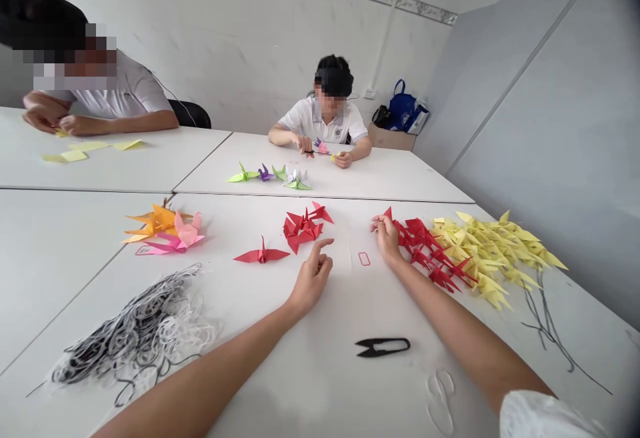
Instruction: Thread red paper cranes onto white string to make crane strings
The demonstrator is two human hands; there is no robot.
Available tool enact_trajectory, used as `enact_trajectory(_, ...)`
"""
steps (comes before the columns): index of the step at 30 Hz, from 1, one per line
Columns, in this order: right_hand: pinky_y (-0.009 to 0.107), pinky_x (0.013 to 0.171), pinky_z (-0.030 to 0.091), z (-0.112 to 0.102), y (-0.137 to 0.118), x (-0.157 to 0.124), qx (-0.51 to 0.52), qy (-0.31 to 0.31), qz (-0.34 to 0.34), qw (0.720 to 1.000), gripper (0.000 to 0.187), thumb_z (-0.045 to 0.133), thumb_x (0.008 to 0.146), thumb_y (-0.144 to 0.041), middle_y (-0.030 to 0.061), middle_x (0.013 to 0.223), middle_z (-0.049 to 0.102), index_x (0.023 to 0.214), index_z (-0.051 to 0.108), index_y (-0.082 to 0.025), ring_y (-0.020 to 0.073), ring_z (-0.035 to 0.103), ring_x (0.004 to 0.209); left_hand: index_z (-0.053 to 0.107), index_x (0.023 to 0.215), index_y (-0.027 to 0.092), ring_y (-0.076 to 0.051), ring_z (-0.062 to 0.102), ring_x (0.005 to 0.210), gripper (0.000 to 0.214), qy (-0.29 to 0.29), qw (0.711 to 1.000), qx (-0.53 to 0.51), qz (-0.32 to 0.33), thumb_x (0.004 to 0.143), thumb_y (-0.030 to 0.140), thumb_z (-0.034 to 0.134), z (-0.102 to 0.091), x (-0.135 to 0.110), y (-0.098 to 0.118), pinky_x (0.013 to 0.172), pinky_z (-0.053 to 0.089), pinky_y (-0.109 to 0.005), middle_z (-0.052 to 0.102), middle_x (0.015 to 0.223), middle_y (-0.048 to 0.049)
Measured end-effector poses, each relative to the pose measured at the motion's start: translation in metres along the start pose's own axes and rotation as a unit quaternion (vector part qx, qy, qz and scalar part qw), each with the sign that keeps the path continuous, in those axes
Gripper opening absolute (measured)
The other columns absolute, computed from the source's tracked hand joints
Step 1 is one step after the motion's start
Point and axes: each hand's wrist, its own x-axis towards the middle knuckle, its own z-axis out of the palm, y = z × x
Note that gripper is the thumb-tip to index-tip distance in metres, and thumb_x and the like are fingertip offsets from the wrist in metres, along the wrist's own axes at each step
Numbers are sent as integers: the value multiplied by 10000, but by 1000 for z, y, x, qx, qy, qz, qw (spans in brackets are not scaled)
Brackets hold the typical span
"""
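Observation:
My left hand (311, 278) hovers low over the table, its index finger extended and the others loosely bent. Nothing shows in it. Just beyond it lies a small cluster of red paper cranes (303, 228). To its left, a single red paper crane (263, 255) rests with wings spread. My right hand (387, 237) is beside the left edge of a pile of red paper cranes (425, 245); its fingers are slightly curled and apart, with no object visible in them. Whether it touches the nearest crane I cannot tell.
Yellow paper cranes (493, 248) adjoin the red pile. Black thread snips (383, 347) lie between my forearms. A tangle of black and white cord (135, 325) is at left, below orange and pink cranes (170, 228). Two people work across the tables, near green and purple cranes (270, 175).

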Motion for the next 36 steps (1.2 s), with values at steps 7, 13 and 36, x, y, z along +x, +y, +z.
enact_trajectory(7,270,542,353,27,-36,-59,57,-118,-18,991,286,372,959,-433,-28,631,438,990,573,-232,152,409,552,316,1464,233,-113,285,558,549,-91,995,-41,-15,927,262,426,-8,11,0,542,267,-234,320,638,75)
enact_trajectory(13,254,557,331,31,-50,-67,82,-252,-44,963,227,564,893,-447,-38,652,463,932,606,-227,128,399,570,353,1451,230,-98,283,537,505,-95,992,-86,-11,958,316,426,-15,18,-1,520,268,-234,345,672,68)
enact_trajectory(36,237,475,229,21,-41,-65,210,-124,19,970,218,491,986,-361,-70,595,338,864,565,-196,89,269,505,592,798,195,-69,169,479,277,60,993,-66,-83,891,456,608,-6,14,-8,455,179,-207,169,529,92)
